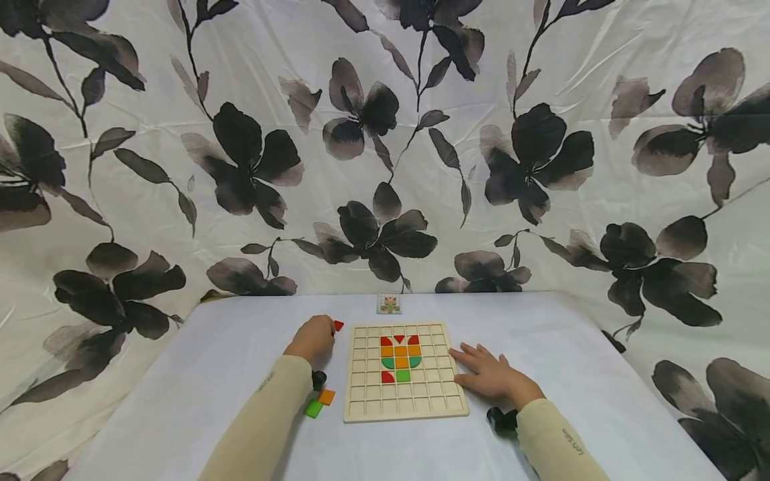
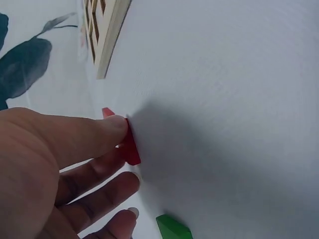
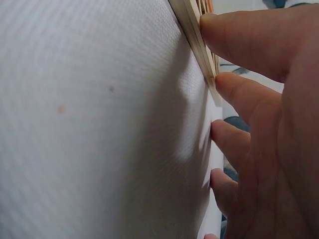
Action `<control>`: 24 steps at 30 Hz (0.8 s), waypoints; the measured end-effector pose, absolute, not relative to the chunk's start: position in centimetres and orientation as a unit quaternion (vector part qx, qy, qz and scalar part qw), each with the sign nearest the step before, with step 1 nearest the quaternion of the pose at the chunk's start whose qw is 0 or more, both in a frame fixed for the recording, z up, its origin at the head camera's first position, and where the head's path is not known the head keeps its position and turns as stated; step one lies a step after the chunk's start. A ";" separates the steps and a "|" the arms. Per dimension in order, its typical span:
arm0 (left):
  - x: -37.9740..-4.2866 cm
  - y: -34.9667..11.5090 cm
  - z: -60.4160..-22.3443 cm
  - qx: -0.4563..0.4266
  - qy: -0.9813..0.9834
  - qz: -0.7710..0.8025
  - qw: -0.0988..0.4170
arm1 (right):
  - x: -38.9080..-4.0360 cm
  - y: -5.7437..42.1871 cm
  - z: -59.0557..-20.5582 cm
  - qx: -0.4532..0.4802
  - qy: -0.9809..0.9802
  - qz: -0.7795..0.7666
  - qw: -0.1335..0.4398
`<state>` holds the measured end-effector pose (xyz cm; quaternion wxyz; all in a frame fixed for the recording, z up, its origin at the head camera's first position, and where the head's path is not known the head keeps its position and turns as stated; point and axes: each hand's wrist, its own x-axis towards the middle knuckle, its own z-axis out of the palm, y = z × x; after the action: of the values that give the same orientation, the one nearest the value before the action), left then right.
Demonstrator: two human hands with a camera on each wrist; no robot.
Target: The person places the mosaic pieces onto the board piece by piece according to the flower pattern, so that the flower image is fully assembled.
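Observation:
My left hand (image 1: 314,336) is beyond the upper left corner of a pale wooden grid board (image 1: 368,405), pinching a small red tile (image 2: 130,148) between thumb and fingers. Part of that tile is hidden by the thumb. On the board, red tiles (image 1: 413,341), orange tiles (image 1: 401,361), rounded green tiles (image 1: 415,362) and a green square (image 1: 403,376) form a flower-like pattern. My right hand (image 1: 490,374) lies at the board's right side with fingers spread, its thumb and a fingertip touching the wooden edge (image 3: 192,35).
An orange tile (image 1: 327,397) and a light green tile (image 1: 314,409) lie left of the board, beside my left wrist. At the table's far edge is a small picture card (image 1: 389,304) with a flower pattern. Floral cloth (image 1: 457,200) hangs behind the white table (image 1: 517,321).

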<state>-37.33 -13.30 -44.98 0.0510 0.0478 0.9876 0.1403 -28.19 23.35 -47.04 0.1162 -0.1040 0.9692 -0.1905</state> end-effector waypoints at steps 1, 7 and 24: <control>-37.2 -13.2 -45.0 0.045 0.987 0.144 0.052 | -28.2 23.3 -47.0 -0.104 0.969 -0.190 0.117; -36.9 -13.1 -44.7 0.058 0.984 0.164 0.032 | -28.1 23.3 -47.0 -0.105 0.970 -0.188 0.117; -33.2 -6.4 -43.0 0.177 0.951 0.247 0.050 | -28.2 23.4 -46.9 -0.123 0.968 -0.189 0.113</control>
<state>-33.17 -6.35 -42.97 0.0498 0.1774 0.9513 0.2472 -28.21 23.41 -46.87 0.1134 -0.1232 0.9676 -0.1890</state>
